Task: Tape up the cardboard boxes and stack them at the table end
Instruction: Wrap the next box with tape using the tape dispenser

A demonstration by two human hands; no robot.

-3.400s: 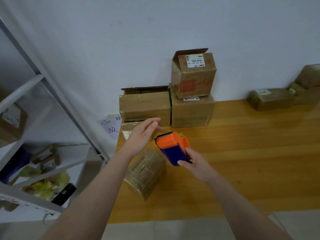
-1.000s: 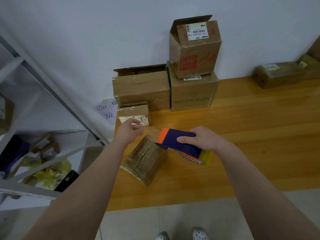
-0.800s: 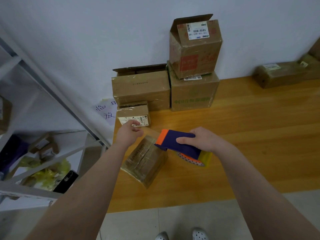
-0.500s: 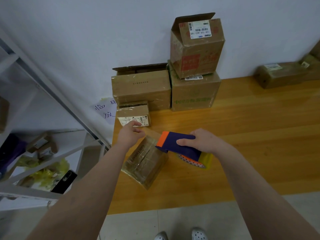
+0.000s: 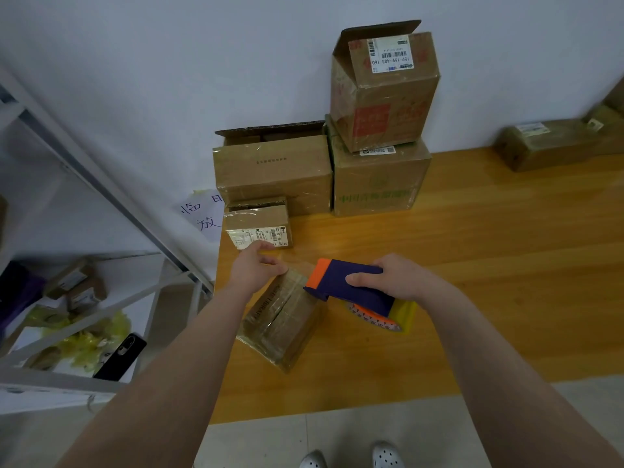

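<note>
- Since a few seconds earlier, tape dispenser (image 5: 351,287) had tipped from upright; its orange nose touched the small box (image 5: 282,319) at the table (image 5: 472,265) left end, my right hand (image 5: 395,282) gripping it.
- Fingers of my left hand (image 5: 251,268) curled on that box's far corner, steadying it. Judged: strip just starting.
- Read "159-159-A03 160" on the top stacked box (image 5: 385,86); small box print was illegible.

Plain white wall (image 5: 152,62) across upper frame, evenly lit, shadows soft. Wooden desk (image 5: 506,265), honey-coloured planks, fills centre and right, far edge against wall. Pale floor (image 5: 337,434) along bottom edge, tile seam visible. White metal shelving rack (image 5: 101,197) at left, upright slanting across frame. Handwritten paper note (image 5: 202,214) on wall just beside desk's far left corner, blue characters.
</note>
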